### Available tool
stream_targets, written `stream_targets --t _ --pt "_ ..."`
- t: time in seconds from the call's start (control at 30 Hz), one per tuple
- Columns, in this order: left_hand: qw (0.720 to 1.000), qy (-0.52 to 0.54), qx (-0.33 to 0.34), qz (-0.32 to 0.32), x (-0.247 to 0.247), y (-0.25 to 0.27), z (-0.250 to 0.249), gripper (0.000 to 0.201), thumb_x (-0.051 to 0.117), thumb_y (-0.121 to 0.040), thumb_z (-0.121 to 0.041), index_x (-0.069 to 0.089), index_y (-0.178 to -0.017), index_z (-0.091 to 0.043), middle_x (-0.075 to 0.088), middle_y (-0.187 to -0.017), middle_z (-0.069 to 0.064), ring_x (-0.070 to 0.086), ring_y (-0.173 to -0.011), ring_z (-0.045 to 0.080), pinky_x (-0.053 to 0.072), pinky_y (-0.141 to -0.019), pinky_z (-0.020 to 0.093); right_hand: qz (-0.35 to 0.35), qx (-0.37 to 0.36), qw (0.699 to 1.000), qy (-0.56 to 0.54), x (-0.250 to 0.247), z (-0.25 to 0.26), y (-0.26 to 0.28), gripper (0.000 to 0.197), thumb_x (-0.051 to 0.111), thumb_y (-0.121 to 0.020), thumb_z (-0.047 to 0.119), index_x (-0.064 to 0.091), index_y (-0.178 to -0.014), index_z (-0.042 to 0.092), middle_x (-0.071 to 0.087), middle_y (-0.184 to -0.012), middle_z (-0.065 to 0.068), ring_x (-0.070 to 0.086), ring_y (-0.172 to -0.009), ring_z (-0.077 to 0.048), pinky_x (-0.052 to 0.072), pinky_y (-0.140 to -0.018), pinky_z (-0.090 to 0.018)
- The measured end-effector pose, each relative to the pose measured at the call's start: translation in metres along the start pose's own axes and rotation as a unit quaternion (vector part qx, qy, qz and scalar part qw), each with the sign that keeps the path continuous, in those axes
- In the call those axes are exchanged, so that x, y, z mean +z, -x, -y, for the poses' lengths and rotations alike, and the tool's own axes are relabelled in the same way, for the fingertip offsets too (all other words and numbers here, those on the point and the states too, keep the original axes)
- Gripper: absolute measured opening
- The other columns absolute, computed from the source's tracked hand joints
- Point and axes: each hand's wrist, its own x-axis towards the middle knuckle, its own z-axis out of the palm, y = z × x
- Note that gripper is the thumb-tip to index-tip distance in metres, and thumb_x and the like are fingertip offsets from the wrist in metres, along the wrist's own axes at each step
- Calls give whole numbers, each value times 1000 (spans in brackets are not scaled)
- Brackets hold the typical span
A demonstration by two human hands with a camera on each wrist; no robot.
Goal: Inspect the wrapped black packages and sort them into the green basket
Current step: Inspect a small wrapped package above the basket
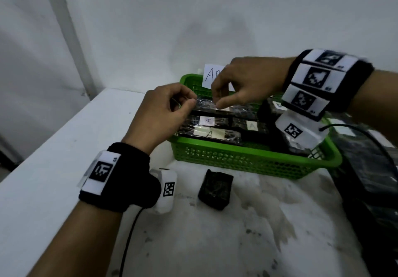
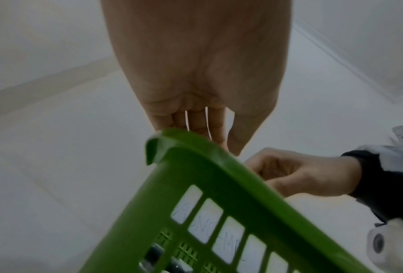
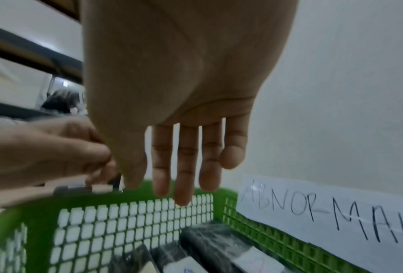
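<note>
Two hands over green basket on white worktop. Left hand grip curled, thumb and forefinger pinching end of wrapped black package atop stack at basket's left side. Right hand grip pinching same package at its pale label. Packages below show handwritten "A" labels. Paper sign on basket's far wall reads "ABNORMAL". One unlabelled black package lies on worktop, just in front of basket.
</note>
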Motion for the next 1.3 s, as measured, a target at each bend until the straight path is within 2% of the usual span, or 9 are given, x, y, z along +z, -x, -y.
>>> stream_targets --t 0.1,0.23,0.37,0.47,0.73,0.83,0.97,1.17,1.3 --pt "1000 -9 17 9 3 13 -15 6 67 -91 -22 72 -93 -26 66 -77 -10 63 -73 16 41 -56 10 -50 33 998 -10 -11 28 39 19 63 -93 49 70 -94 32 71 -88 13 56 -68 15 44 -69 -26" --pt "999 -10 11 40 3 34 -22 7 69 -90 -22 71 -91 -28 65 -75 -11 60 -67 12 44 -60 12 -34 57 997 -47 9 80 78 22 64 -91 53 69 -102 34 67 -84 17 59 -74 5 53 -79 -33" --pt "997 -25 -8 78 -2 53 -25 4 69 -91 -23 71 -91 -26 63 -74 -12 58 -66 7 44 -65 20 86 55 994 31 52 114 97 58 67 -92 46 42 -145 40 62 -129 10 60 -110 -14 51 -92 -34" --pt "996 -31 -4 85 -5 65 -28 7 66 -92 -24 72 -95 -22 66 -78 -9 59 -70 6 44 -67 20 114 58 991 27 77 117 96 85 73 -90 27 23 -157 42 47 -146 9 52 -125 -19 41 -84 -30" --pt "990 -8 -11 140 -18 88 -41 11 64 -94 -16 71 -99 -23 72 -80 -8 60 -69 -1 45 -65 13 -26 83 992 -92 101 116 105 46 74 -89 37 54 -131 38 63 -120 13 62 -95 -7 45 -79 -29" --pt "990 32 2 136 -20 89 -51 10 64 -95 -21 71 -102 -24 73 -97 -4 59 -74 2 47 -64 16 -166 112 923 -329 94 108 138 45 76 -89 23 54 -128 26 72 -115 7 71 -94 -12 57 -87 -38" --pt "962 173 -52 207 2 93 -80 34 46 -101 -43 65 -119 -20 72 -103 1 65 -82 9 50 -70 24 -307 103 734 -597 92 114 172 42 64 -89 1 48 -127 10 78 -107 -4 75 -97 -26 64 -74 -38" --pt "955 241 -19 171 45 81 -98 27 63 -96 -21 59 -120 -9 70 -100 3 69 -80 16 58 -73 34 -377 140 764 -504 93 100 186 53 81 -83 22 57 -131 23 71 -123 3 70 -107 -27 60 -83 -44" --pt "958 247 -6 148 54 69 -101 35 65 -95 -21 56 -126 -10 67 -117 14 72 -87 23 57 -73 33 -394 138 691 -590 83 94 186 48 74 -83 28 58 -127 19 76 -104 2 72 -79 -19 62 -73 -34"
